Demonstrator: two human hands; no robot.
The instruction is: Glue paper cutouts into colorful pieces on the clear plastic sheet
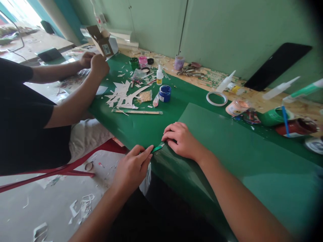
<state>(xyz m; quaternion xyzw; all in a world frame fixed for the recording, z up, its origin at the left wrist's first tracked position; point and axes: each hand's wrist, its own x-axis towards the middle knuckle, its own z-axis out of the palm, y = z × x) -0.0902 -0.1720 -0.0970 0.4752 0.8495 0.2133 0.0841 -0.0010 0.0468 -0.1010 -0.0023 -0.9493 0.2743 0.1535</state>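
My left hand (132, 164) is closed around a green craft knife (156, 148), its pale pointed blade aimed at the fingertips of the other hand. My right hand (181, 140) rests on the table by its near edge, fingers bent and slightly apart, right beside the blade tip. Under its wrist and forearm spreads a large, smooth, see-through plastic sheet (242, 151), which curves down over the table's front edge. Beneath it lies the dark green table covering (141, 126). Whatever is under the right fingertips is hidden.
White paper scraps (121, 94), a wooden strip (137, 112), a blue paint jar (165, 93) and a glue bottle (159, 75) lie ahead. A tape roll (217, 98) and open paint jars stand right. Another person's hands (99, 65) work at left near a cardboard box (103, 43).
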